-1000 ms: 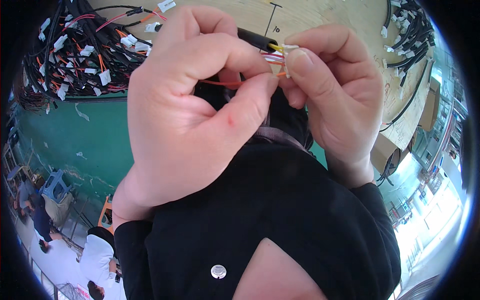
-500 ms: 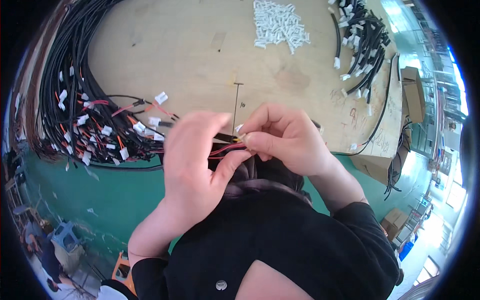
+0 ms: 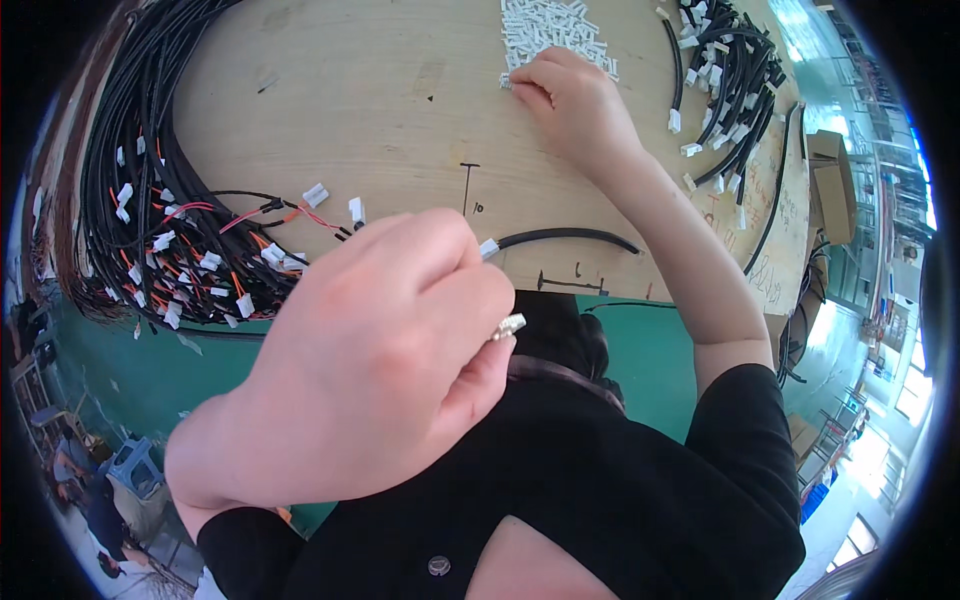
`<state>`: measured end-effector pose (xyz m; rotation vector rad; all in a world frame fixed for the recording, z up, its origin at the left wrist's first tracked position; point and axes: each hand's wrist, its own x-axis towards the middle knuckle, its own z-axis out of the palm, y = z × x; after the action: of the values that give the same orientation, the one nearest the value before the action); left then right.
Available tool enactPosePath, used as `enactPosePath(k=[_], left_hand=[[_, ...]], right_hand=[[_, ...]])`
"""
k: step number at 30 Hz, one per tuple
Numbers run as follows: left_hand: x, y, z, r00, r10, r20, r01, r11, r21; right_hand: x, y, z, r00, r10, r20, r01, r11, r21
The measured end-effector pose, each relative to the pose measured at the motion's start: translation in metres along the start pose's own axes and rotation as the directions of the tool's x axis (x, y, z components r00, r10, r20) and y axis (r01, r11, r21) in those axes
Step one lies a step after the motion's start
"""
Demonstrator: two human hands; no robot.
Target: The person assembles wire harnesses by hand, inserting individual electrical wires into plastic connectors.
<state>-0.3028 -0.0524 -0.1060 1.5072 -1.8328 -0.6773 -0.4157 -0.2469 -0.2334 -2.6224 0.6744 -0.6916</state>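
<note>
My left hand [image 3: 370, 370] is closed in a fist close to the camera, gripping a black cable [image 3: 580, 236]. The cable's white-tipped end [image 3: 488, 248] sticks out by the knuckles, and a small pale connector end [image 3: 508, 325] pokes out by the thumb. My right hand [image 3: 575, 105] is stretched out across the wooden table [image 3: 350, 110] to the edge of a pile of small white connector housings [image 3: 555, 28]. Its fingertips pinch one white housing [image 3: 506, 82].
A thick bundle of black cables with white connectors and red-orange wires [image 3: 150, 230] curves along the table's left side. Another batch of black cables with white ends [image 3: 730, 70] lies at the upper right. A cardboard box [image 3: 835, 170] stands beyond the right edge, above green floor [image 3: 650, 350].
The two hands were together at the wire ends of the cable. My right hand has left and reached far forward to the pile of white housings. My left hand keeps the cable.
</note>
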Motion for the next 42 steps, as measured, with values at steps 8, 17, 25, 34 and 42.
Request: enactPosePath(k=[8,17,25,34,42], left_hand=[[0.012,0.005,-0.024,0.97,-0.09,0.226,0.089,0.996,0.016],[-0.01,-0.032,-0.013,0.69,-0.713,0.127,0.445,0.278,-0.851],[-0.021,-0.044,0.001,0.743,-0.65,0.16,0.271,0.074,-0.96],[-0.043,-0.037,0.023,0.785,-0.586,0.201,0.023,-0.297,-0.955],[-0.049,-0.031,0.034,0.821,-0.555,0.134,0.002,-0.231,-0.973]], right_hand=[[0.003,0.001,-0.004,0.992,0.01,0.129,0.003,0.996,-0.094],[-0.001,0.002,0.004,0.979,-0.202,-0.023,0.201,0.979,-0.029],[0.003,-0.003,-0.01,0.961,-0.251,0.118,0.257,0.965,-0.042],[-0.022,-0.113,-0.045,0.963,0.173,0.206,-0.269,0.578,0.77],[-0.03,-0.122,-0.046,0.971,-0.229,-0.067,0.213,0.706,0.676]])
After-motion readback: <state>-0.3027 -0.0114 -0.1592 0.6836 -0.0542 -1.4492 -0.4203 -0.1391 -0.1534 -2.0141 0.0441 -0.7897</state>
